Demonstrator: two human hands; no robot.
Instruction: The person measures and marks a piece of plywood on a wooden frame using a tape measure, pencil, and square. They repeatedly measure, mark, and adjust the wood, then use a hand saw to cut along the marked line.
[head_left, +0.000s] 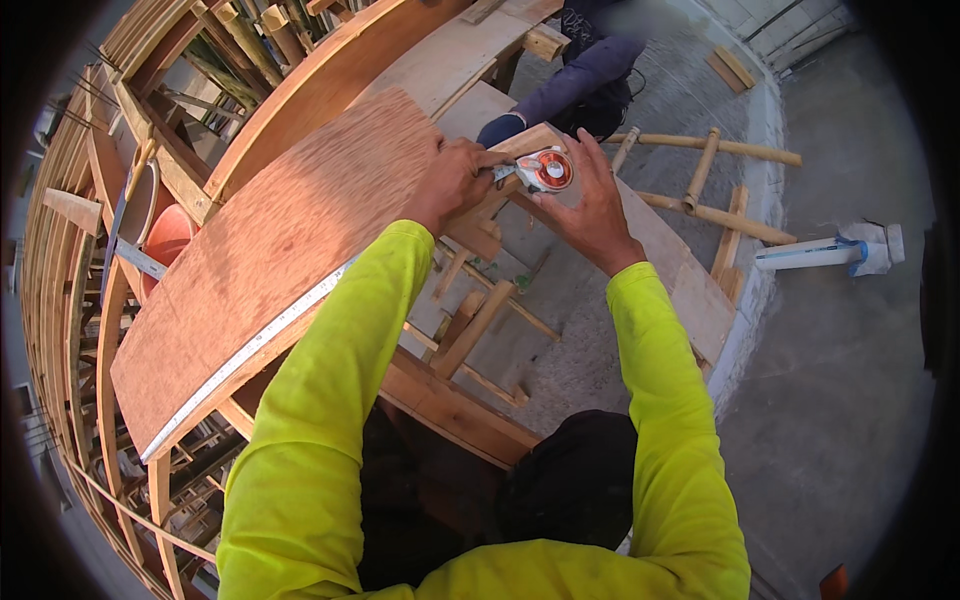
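A round orange-and-silver tape measure (547,170) is held near the far right corner of a reddish plywood sheet (270,210). My right hand (592,205) curls round its case from the right, thumb below and fingers above. My left hand (455,180) is closed at the sheet's edge, its index finger and thumb at the short bit of metal blade by the case's mouth. Some of its fingertips are hidden. A long white marked measuring strip (255,350) lies along the sheet's near edge and passes behind my left forearm.
A co-worker's dark sleeve (580,80) and gloved hand (500,130) reach in beyond the sheet. Curved timber framing (80,290) stands at the left, with a red bucket (172,235) beside it. A bamboo ladder-like frame (705,170) and a white pipe (805,253) lie at the right.
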